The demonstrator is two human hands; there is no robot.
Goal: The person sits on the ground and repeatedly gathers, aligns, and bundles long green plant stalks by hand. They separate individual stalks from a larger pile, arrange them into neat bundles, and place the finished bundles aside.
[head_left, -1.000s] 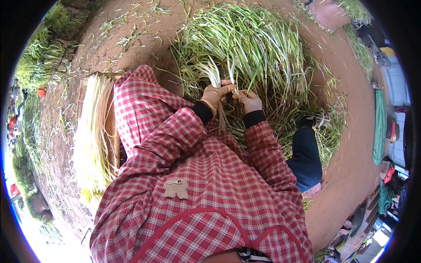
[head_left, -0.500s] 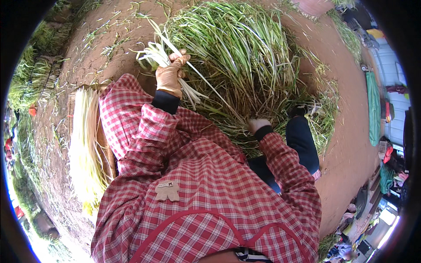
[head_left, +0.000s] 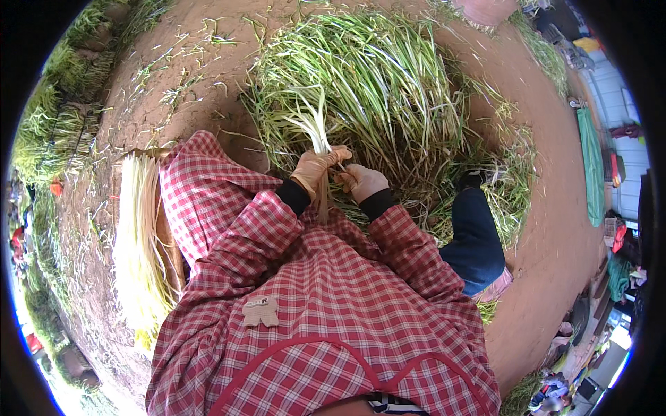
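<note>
My left hand (head_left: 313, 172), in a tan glove, is closed round a small bunch of pale stalks (head_left: 317, 130). White and pale-green ends fan out above the fist, and the other ends hang below it toward my lap. Right beside it, my right hand (head_left: 363, 182), in a lighter glove, has its fingers pinched together near the bunch. What lies between those fingers is too small to make out. Just beyond both hands a large heap of long green leafy stalks (head_left: 368, 76) lies on the ground, its root ends toward me.
Left of my knee lies a neat stack of pale yellow-white stalks (head_left: 137, 236) on a wooden board. Loose leaf scraps litter the brown ground (head_left: 201, 69). More green bundles (head_left: 73, 132) line the far left. A green cloth (head_left: 590, 166) hangs at the right.
My left hand has come down and right with the bunch, which now points away from me. My right hand has moved left and up from the root ends, meeting it.
</note>
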